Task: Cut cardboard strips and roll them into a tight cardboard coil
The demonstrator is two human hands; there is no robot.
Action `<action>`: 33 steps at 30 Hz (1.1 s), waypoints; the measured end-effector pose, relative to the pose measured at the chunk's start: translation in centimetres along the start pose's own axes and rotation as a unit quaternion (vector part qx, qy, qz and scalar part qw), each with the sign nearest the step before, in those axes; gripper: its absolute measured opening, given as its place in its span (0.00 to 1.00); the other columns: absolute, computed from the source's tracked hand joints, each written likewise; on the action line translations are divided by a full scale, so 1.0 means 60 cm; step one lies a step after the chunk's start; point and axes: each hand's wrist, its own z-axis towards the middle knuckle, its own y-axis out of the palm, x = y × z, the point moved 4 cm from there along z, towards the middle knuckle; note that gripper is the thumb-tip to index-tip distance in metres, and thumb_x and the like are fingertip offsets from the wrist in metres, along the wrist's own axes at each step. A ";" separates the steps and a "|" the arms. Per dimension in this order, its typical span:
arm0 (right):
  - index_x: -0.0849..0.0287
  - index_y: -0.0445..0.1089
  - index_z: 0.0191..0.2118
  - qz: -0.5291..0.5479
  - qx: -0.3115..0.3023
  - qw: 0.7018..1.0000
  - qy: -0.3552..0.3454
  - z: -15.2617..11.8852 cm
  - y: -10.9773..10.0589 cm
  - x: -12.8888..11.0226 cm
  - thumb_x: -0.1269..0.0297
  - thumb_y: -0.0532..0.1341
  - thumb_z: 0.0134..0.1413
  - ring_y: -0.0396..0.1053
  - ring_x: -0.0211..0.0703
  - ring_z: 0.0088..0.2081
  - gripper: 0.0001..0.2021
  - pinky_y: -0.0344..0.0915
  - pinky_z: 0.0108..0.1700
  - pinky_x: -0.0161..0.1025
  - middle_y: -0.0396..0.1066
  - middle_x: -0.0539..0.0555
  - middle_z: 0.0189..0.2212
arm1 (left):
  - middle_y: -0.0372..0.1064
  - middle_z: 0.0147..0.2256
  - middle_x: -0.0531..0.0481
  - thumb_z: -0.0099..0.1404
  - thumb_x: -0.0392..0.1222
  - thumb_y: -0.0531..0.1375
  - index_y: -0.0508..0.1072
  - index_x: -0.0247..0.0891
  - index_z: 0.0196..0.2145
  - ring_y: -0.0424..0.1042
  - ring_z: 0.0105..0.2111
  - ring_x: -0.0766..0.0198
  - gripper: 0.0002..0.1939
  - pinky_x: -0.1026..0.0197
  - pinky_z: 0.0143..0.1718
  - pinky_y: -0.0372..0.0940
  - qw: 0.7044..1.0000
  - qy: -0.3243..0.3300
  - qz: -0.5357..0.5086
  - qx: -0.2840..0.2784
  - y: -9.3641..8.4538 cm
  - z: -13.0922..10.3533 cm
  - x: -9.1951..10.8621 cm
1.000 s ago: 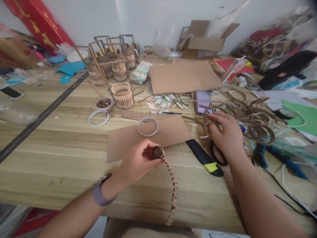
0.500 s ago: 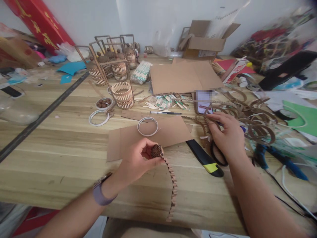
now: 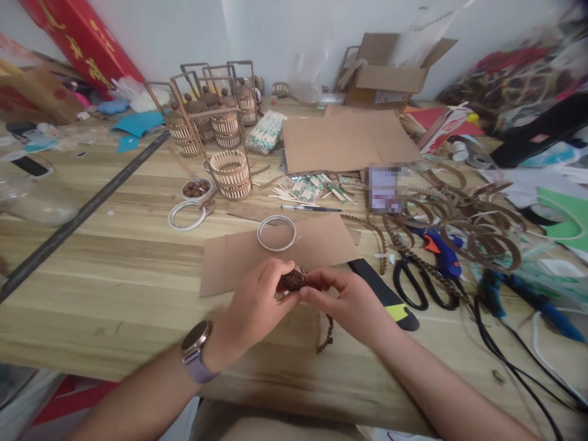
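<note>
My left hand (image 3: pixel 257 300), with a watch on its wrist, pinches a small dark-brown coil of rolled corrugated cardboard (image 3: pixel 294 280) between thumb and fingers. Against the coil's right side, my right hand (image 3: pixel 353 303) has thumb and fingertips closed on the strip where it leaves the roll. The strip's loose tail (image 3: pixel 327 335) hangs beneath the right hand. Beyond both hands lies a flat cardboard sheet (image 3: pixel 321 242) with a roll of white tape (image 3: pixel 277 234) on it. A black and yellow-green handle (image 3: pixel 367 285) is partly hidden by the right hand.
At right are black-handled scissors (image 3: pixel 410 285), a blue glue gun (image 3: pixel 443 254), blue-handled pliers (image 3: pixel 528 300) and tangled brown cardboard strips (image 3: pixel 487 239). Left of centre stand small woven baskets (image 3: pixel 229 174), a bowl of brown balls (image 3: pixel 196 188) and another tape roll (image 3: pixel 186 215). A pen (image 3: pixel 311 208) lies behind.
My right hand has left the pile of strips at right and come to the coil in my left hand. The strip's hanging tail now looks shorter. Scissors and glue gun are uncovered.
</note>
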 end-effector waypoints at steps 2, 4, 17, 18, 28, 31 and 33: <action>0.57 0.76 0.32 -0.001 0.022 1.000 0.001 -0.001 0.003 0.004 0.56 0.61 0.52 0.72 0.42 0.30 0.11 0.65 0.31 0.36 0.78 0.52 0.27 | 0.74 0.38 0.44 0.67 0.36 0.61 0.67 0.37 0.45 0.75 0.38 0.59 0.10 0.59 0.39 0.69 1.000 0.016 -0.003 -0.006 0.002 0.000 0.001; 0.58 0.76 0.30 -0.006 0.040 0.999 -0.005 -0.001 0.001 0.005 0.57 0.61 0.51 0.71 0.41 0.29 0.10 0.64 0.30 0.35 0.76 0.51 0.26 | 0.74 0.40 0.42 0.66 0.37 0.62 0.67 0.37 0.46 0.75 0.41 0.57 0.12 0.57 0.41 0.70 0.999 0.003 -0.043 -0.028 0.003 0.003 -0.003; 0.58 0.73 0.39 -0.033 0.021 0.999 0.009 -0.004 0.001 0.010 0.56 0.62 0.54 0.64 0.37 0.23 0.11 0.58 0.25 0.34 0.71 0.48 0.23 | 0.78 0.36 0.48 0.58 0.43 0.67 0.72 0.37 0.39 0.76 0.39 0.60 0.13 0.59 0.42 0.70 0.866 -0.329 -0.367 -0.079 0.005 0.018 -0.035; 0.57 0.72 0.39 -0.064 0.032 0.997 -0.011 -0.004 -0.001 0.007 0.58 0.63 0.54 0.65 0.37 0.23 0.10 0.58 0.25 0.34 0.70 0.48 0.23 | 0.78 0.36 0.47 0.58 0.44 0.67 0.72 0.37 0.41 0.76 0.39 0.59 0.15 0.59 0.42 0.70 0.864 -0.337 -0.367 -0.075 0.004 0.018 -0.038; 0.57 0.69 0.39 -0.241 0.063 0.948 -0.198 -0.021 0.006 -0.008 0.68 0.60 0.60 0.71 0.40 0.29 0.02 0.65 0.29 0.34 0.72 0.52 0.31 | 0.78 0.41 0.44 0.56 0.49 0.68 0.72 0.36 0.46 0.76 0.44 0.55 0.23 0.56 0.45 0.68 0.853 -0.359 -0.371 -0.082 -0.001 0.021 -0.052; 0.58 0.70 0.38 -0.253 0.081 0.937 -0.227 -0.023 0.004 -0.010 0.68 0.59 0.63 0.73 0.39 0.30 0.03 0.66 0.31 0.34 0.73 0.53 0.31 | 0.78 0.39 0.45 0.56 0.50 0.69 0.70 0.36 0.45 0.76 0.42 0.56 0.24 0.57 0.44 0.68 0.855 -0.354 -0.369 -0.088 -0.003 0.023 -0.052; 0.58 0.71 0.39 -0.266 0.092 0.927 -0.249 -0.024 0.000 -0.011 0.66 0.57 0.65 0.74 0.39 0.30 0.05 0.66 0.31 0.33 0.74 0.53 0.32 | 0.78 0.37 0.47 0.56 0.50 0.69 0.69 0.36 0.43 0.76 0.39 0.58 0.23 0.58 0.42 0.68 0.856 -0.352 -0.367 -0.089 -0.005 0.024 -0.053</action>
